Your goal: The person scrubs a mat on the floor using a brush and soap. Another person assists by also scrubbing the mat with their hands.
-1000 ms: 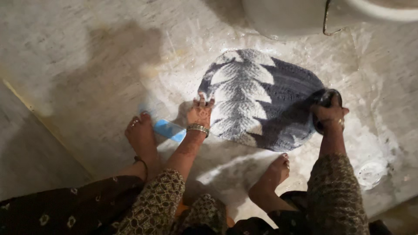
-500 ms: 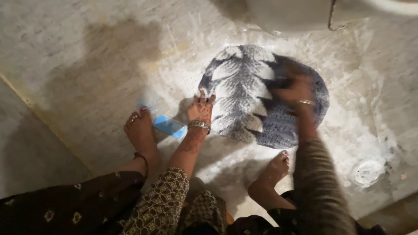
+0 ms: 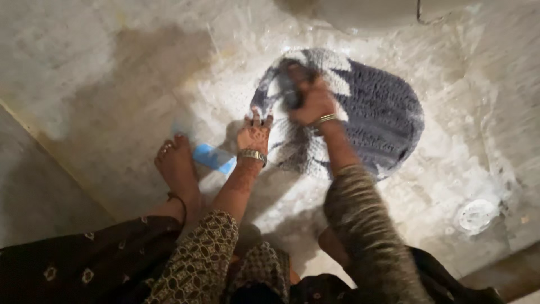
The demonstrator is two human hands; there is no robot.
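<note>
An oval grey mat (image 3: 382,112) with a pale leaf pattern lies wet and soapy on the stone floor. My left hand (image 3: 254,134) presses flat on the mat's near-left edge, fingers spread, a bangle at the wrist. My right hand (image 3: 312,101) is closed around a dark scrubbing brush (image 3: 289,90), blurred with motion, on the upper left part of the mat. My bare left foot (image 3: 175,163) stands to the left of the mat. My right foot is hidden under my right arm.
A blue bar of soap (image 3: 212,157) lies on the floor between my left foot and left hand. A pale bucket (image 3: 371,14) stands at the top. A round floor drain (image 3: 475,216) sits at lower right. Foam covers the wet floor (image 3: 450,163).
My right hand swept the brush from the mat's right edge across to its upper left. The left hand stayed pressed on the mat's edge.
</note>
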